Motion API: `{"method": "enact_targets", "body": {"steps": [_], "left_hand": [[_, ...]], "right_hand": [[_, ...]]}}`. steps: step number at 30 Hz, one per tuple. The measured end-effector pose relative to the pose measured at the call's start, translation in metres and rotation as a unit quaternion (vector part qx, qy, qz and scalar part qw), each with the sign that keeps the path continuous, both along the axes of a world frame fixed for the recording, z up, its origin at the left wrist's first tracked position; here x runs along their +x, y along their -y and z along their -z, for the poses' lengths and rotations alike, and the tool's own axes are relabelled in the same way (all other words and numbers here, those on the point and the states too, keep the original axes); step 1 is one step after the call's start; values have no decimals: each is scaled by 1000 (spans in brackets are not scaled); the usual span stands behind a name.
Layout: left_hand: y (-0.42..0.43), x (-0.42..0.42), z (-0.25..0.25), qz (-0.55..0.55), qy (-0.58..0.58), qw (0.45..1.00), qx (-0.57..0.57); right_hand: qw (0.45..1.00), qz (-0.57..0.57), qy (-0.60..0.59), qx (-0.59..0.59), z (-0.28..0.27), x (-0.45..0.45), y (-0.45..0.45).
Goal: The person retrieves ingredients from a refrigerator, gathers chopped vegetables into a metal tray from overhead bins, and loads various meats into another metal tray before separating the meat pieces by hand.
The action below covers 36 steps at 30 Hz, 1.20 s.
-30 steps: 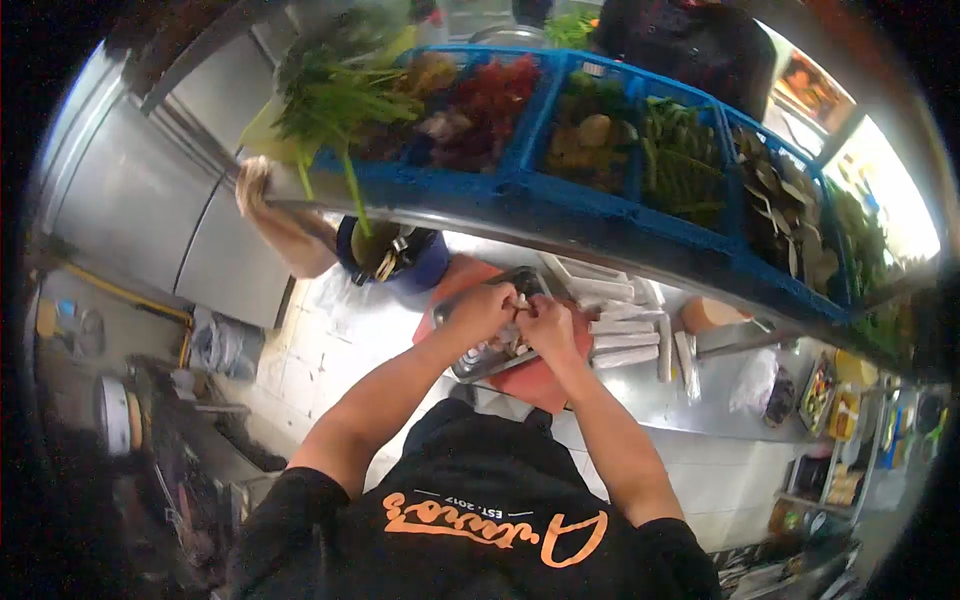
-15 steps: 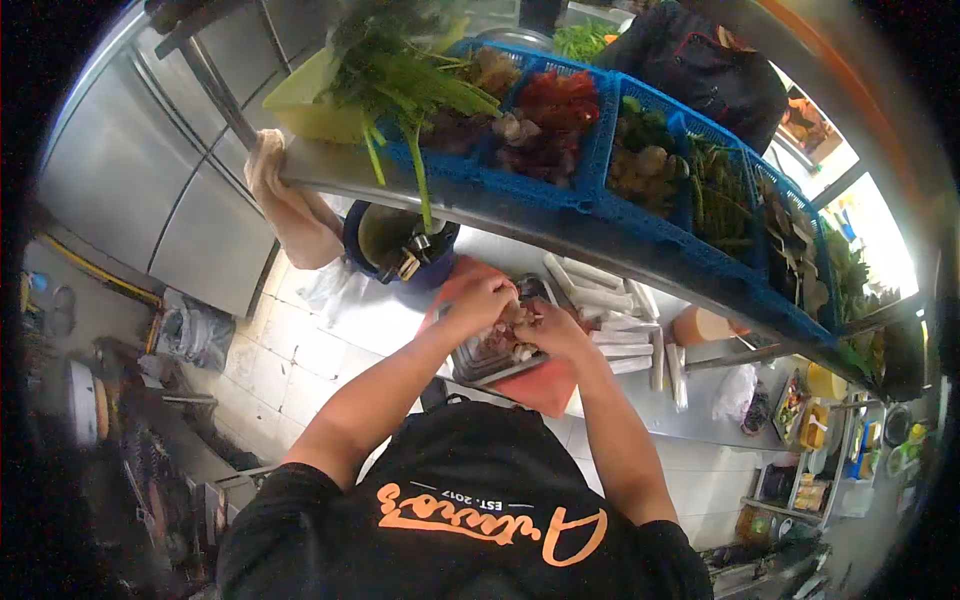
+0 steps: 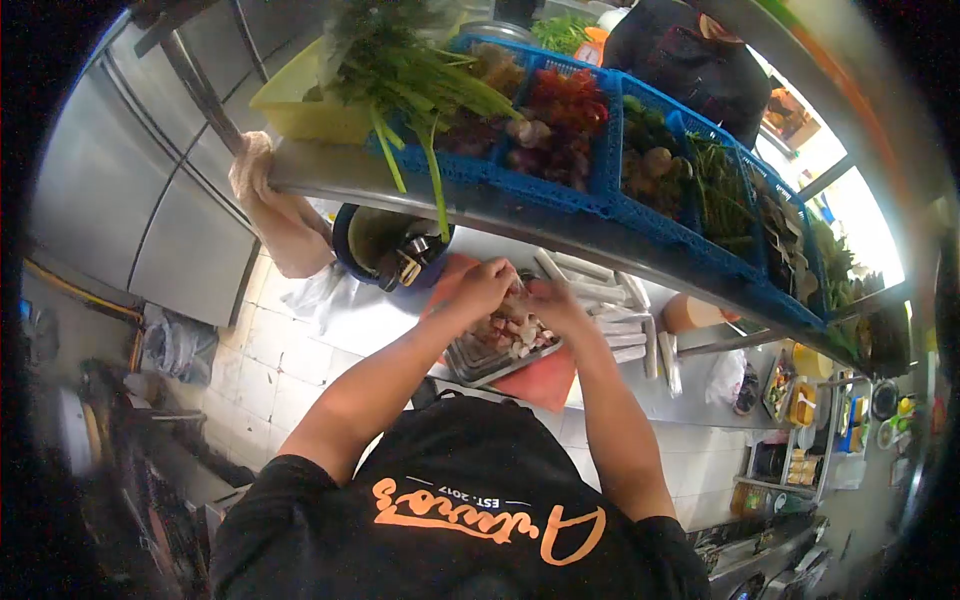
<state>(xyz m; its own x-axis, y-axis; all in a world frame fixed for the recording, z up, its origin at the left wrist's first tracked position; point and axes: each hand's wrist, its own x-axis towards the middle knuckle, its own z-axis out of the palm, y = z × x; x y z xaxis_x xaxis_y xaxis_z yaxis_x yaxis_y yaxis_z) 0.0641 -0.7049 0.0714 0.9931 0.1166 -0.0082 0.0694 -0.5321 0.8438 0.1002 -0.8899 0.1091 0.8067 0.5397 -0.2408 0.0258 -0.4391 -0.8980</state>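
A metal tray point(image 3: 473, 375) of chopped pinkish and pale pieces point(image 3: 515, 337), which look like meat, sits on a red cutting board point(image 3: 545, 385). Over the tray's far part, my left hand point(image 3: 487, 288) has its fingers bent inward and closed. Close beside it, my right hand point(image 3: 555, 306) is closed too, its fingertips turned toward the left hand. Something pale and translucent shows between them, too small and blurred to name. White plastic-wrapped rolls point(image 3: 625, 335) lie just right of my right hand.
A dark blue bucket point(image 3: 355, 262) with metal utensils stands beyond my left hand. Overhead, a metal shelf point(image 3: 330, 175) carries blue baskets point(image 3: 600, 190) of vegetables, with green stalks point(image 3: 440, 195) hanging down. A cloth point(image 3: 285, 215) hangs at its left end. Another person's dark clothing point(image 3: 690, 60) shows behind.
Both hands have moved slightly away from me, toward the tray's far side, uncovering more of the chopped pieces. The whole view has shifted a little.
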Motion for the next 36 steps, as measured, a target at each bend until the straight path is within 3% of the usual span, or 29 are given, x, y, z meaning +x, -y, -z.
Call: {"method": "enact_targets", "body": {"steps": [1,2,3,5,6,7,8,9,11,13,14,16,17,20,23,26,29,32,35,36], "left_hand": [[-1,-4,-7,2,15,1000,1],[-2,-4,-1,14,33,998,-45],[-3,-4,6,27,50,994,-91],[-7,3,28,81,42,973,-211],[-8,3,25,108,10,965,-239],[-8,-10,-15,136,-72,967,-204],[-8,-18,-42,162,-154,960,-167],[-5,-21,-48,147,-141,971,-124],[3,-22,-54,114,-112,986,-37],[14,-18,-9,77,52,992,89],[20,-18,7,58,134,978,151],[32,-23,-6,30,94,994,37],[34,-23,-14,17,74,997,-20],[23,-22,-21,-17,-9,994,-111],[16,-18,-16,14,-16,1000,-2],[20,-19,-15,14,-17,1000,-22],[15,-12,-4,31,-33,992,-118],[19,-19,-25,20,-18,1000,5],[24,-21,-15,4,57,986,155],[22,-19,-6,18,37,992,120]], "right_hand": [[994,42,-30,97,8,2,1],[986,-18,149,65,17,10,5],[943,-77,323,32,19,20,9],[897,-105,427,-39,16,28,14],[925,-77,364,-74,-12,19,10],[947,-49,299,-107,-27,14,8],[985,-10,173,18,-11,19,12],[989,30,41,142,5,22,12],[967,88,-119,206,22,24,18],[972,128,-175,89,-12,-1,11],[985,128,-108,42,-1,-4,10],[990,127,29,-50,28,-4,9],[986,135,-59,77,6,-12,8],[939,153,-126,281,34,-13,12],[917,160,-204,302,-7,-25,10],[985,128,-36,107,-5,-21,11],[987,152,35,32,-20,-26,9],[978,128,162,27,0,-25,6],[973,127,189,-49,7,-26,3],[977,120,172,-39,1,-28,1]]}}
